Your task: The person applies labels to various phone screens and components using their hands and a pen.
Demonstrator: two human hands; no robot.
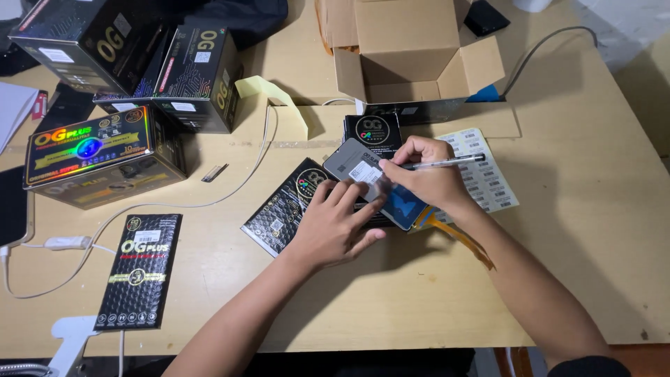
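At twelve o'clock on the pale wooden table (593, 209), an open brown cardboard box (408, 52) shows only its bare inside. At centre lies a flat grey rectangular screen panel (352, 166) bearing a small white label. The left hand (335, 227) presses it with flat, spread fingers, while the right hand (426, 178), at three o'clock of it, pinches a slim silver pen (447, 163).

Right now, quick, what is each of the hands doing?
Left hand: open, fingers flat, pressing down on the grey phone.
Right hand: closed around a pen, tip at the small label on the phone.
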